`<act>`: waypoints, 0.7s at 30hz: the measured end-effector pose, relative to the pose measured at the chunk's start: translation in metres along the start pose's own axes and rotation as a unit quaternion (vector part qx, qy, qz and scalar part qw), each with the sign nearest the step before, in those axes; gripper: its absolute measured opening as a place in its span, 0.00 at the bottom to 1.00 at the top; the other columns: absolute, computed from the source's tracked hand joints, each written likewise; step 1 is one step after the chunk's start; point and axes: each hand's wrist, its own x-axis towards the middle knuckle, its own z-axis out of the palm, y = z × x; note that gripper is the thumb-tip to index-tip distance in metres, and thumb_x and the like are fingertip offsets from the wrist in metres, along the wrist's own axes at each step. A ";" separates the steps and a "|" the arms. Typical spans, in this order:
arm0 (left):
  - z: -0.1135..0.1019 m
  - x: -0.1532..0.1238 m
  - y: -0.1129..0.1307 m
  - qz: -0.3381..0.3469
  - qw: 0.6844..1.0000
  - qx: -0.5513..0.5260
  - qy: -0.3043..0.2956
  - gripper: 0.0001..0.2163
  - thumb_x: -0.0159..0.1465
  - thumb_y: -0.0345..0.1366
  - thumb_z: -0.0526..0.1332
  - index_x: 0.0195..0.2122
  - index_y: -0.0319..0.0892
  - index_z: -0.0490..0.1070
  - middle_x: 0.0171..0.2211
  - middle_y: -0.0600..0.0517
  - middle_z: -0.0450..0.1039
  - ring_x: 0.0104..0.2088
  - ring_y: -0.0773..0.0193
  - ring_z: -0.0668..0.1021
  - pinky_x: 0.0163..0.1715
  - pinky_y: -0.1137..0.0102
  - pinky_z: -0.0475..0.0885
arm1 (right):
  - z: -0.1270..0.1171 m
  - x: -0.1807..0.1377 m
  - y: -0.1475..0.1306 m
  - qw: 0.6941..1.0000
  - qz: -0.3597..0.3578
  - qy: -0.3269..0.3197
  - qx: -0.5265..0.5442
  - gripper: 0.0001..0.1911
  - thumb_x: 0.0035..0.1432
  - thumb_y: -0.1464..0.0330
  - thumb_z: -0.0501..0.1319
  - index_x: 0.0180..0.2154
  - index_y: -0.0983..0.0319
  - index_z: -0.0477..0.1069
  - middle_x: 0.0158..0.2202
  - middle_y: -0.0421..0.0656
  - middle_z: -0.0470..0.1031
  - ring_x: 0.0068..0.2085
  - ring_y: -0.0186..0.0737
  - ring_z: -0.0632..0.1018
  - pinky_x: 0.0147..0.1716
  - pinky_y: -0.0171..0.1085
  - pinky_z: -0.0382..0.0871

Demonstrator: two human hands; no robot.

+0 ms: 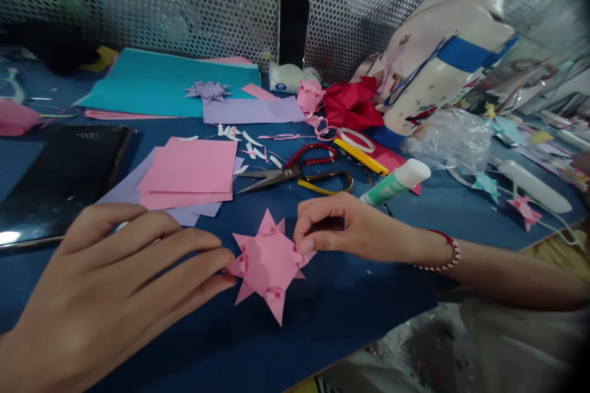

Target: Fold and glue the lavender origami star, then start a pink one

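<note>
A pink folded paper star [273, 264] with several points and small curled bits sits between my hands over the blue table. My left hand [133, 276] pinches its left point between thumb and fingertips. At the star's right point, my right hand [343, 230] has thumb and index finger closed on the paper. A stack of pink paper squares [193, 169] lies behind my left hand, over purple sheets [133, 181]. Beyond the star rest open scissors [295, 173] with red and yellow handles. Just behind my right hand is a glue stick [396, 183].
A black tablet-like device [64, 172] lies at left. Turquoise sheets [161, 83], a purple paper star [208, 92], a red paper ornament [353, 104] and a yellow cutter [362, 156] lie farther back. A phone [294, 31] leans on the perforated metal panel; a bottle [442, 83] stands at right.
</note>
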 end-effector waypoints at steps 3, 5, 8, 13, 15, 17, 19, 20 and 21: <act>-0.004 0.004 -0.004 0.036 0.999 -0.026 -0.009 0.09 0.81 0.39 0.58 0.49 0.54 0.79 0.43 0.63 0.88 0.41 0.58 0.81 0.46 0.55 0.66 | 0.000 0.001 0.000 1.000 0.007 0.000 -0.013 0.15 0.69 0.58 0.73 0.36 0.63 0.81 0.39 0.41 0.79 0.38 0.33 0.76 0.41 0.33 0.72; -0.007 0.003 -0.007 0.063 0.997 -0.026 -0.025 0.10 0.81 0.37 0.58 0.50 0.54 0.80 0.45 0.63 0.89 0.41 0.60 0.82 0.47 0.55 0.66 | -0.001 0.002 0.000 0.999 0.017 0.003 -0.034 0.18 0.69 0.55 0.72 0.36 0.63 0.81 0.38 0.41 0.79 0.38 0.34 0.76 0.40 0.34 0.71; -0.007 -0.002 -0.006 0.060 0.998 -0.010 -0.029 0.12 0.81 0.37 0.57 0.49 0.57 0.80 0.45 0.66 0.88 0.41 0.59 0.81 0.46 0.55 0.65 | -0.002 0.001 -0.002 0.996 0.029 0.006 -0.085 0.19 0.71 0.53 0.70 0.37 0.63 0.81 0.37 0.40 0.79 0.38 0.35 0.75 0.38 0.34 0.67; -0.001 -0.019 0.001 0.032 0.999 0.011 -0.033 0.17 0.76 0.34 0.54 0.49 0.63 0.81 0.44 0.66 0.88 0.42 0.54 0.79 0.47 0.51 0.64 | -0.002 0.000 -0.003 0.986 0.002 -0.011 -0.168 0.13 0.75 0.60 0.68 0.37 0.61 0.81 0.38 0.40 0.80 0.40 0.35 0.76 0.41 0.35 0.66; 0.003 -0.030 0.001 0.030 0.999 0.016 -0.041 0.21 0.72 0.30 0.53 0.50 0.64 0.81 0.42 0.65 0.88 0.42 0.53 0.79 0.50 0.50 0.65 | -0.002 0.001 -0.003 0.982 -0.016 -0.015 -0.189 0.11 0.75 0.63 0.68 0.38 0.61 0.81 0.39 0.39 0.81 0.41 0.36 0.77 0.44 0.35 0.67; 0.006 -0.040 -0.001 0.024 0.999 0.018 -0.045 0.25 0.68 0.28 0.53 0.53 0.66 0.81 0.42 0.64 0.88 0.43 0.52 0.79 0.52 0.48 0.65 | -0.002 0.001 -0.003 0.978 -0.022 -0.021 -0.206 0.10 0.75 0.65 0.68 0.38 0.61 0.80 0.40 0.39 0.81 0.43 0.36 0.78 0.45 0.35 0.67; 0.007 -0.049 -0.004 0.013 0.998 0.025 -0.061 0.29 0.65 0.27 0.53 0.57 0.69 0.80 0.44 0.63 0.88 0.44 0.49 0.80 0.53 0.47 0.66 | -0.003 0.002 -0.004 0.975 -0.018 -0.026 -0.221 0.09 0.75 0.66 0.68 0.38 0.60 0.80 0.41 0.39 0.82 0.44 0.37 0.79 0.46 0.35 0.67; 0.008 -0.053 -0.005 0.006 0.997 0.026 -0.069 0.31 0.65 0.27 0.54 0.59 0.70 0.79 0.45 0.63 0.88 0.44 0.48 0.80 0.54 0.46 0.67 | -0.003 0.003 -0.004 0.973 -0.014 -0.029 -0.227 0.09 0.75 0.66 0.68 0.38 0.60 0.80 0.41 0.39 0.82 0.44 0.37 0.79 0.46 0.35 0.67; 0.008 -0.055 -0.006 0.000 0.997 0.028 -0.072 0.32 0.64 0.27 0.54 0.61 0.72 0.77 0.45 0.63 0.88 0.45 0.48 0.81 0.55 0.46 0.67 | -0.003 0.004 -0.004 0.972 -0.011 -0.031 -0.233 0.08 0.75 0.67 0.68 0.38 0.60 0.80 0.42 0.39 0.82 0.44 0.37 0.79 0.46 0.36 0.68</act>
